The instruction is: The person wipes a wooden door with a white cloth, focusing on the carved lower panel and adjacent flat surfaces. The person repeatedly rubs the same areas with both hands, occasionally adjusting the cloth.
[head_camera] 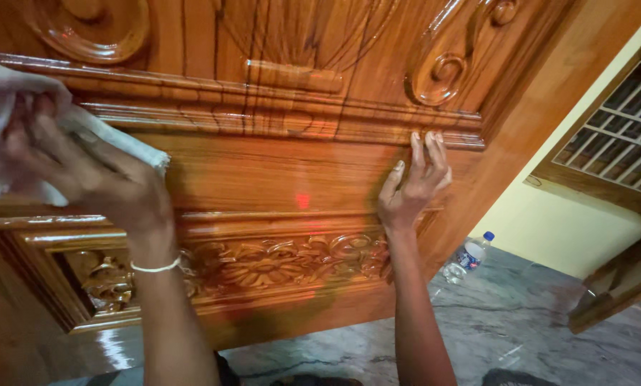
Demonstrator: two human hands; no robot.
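The white cloth [6,114] is bunched in the left hand [85,168], whose fingers are curled tight around it, and it is pressed against the carved wooden door [285,171] at the left of the view, at the level of the horizontal moulding [263,107]. A loose end of the cloth trails to the right over the back of the hand, against the flat band of wood. A thin white band [156,267] circles the left wrist.

The right hand [413,186] holds nothing: its fingers are straight and close together, their tips touching the lower edge of the moulding near its right end, the palm lying flat on the plain band below.

Between the 2 hands the flat band is glossy, with a small red spot of light [302,201] on it. Below runs a carved floral strip [277,261], which both forearms cross. Above the moulding, 2 scroll carvings [442,71] flank a raised central panel.

Right of the door stands a pale yellow wall [570,229], with a wooden window frame and metal grille [620,136] above. On the grey marbled floor [520,322], just beside the door's right edge, a clear plastic bottle [467,257] with a blue cap leans; what is in it cannot be told. The floor stretches open to the right and below the door's bottom edge.
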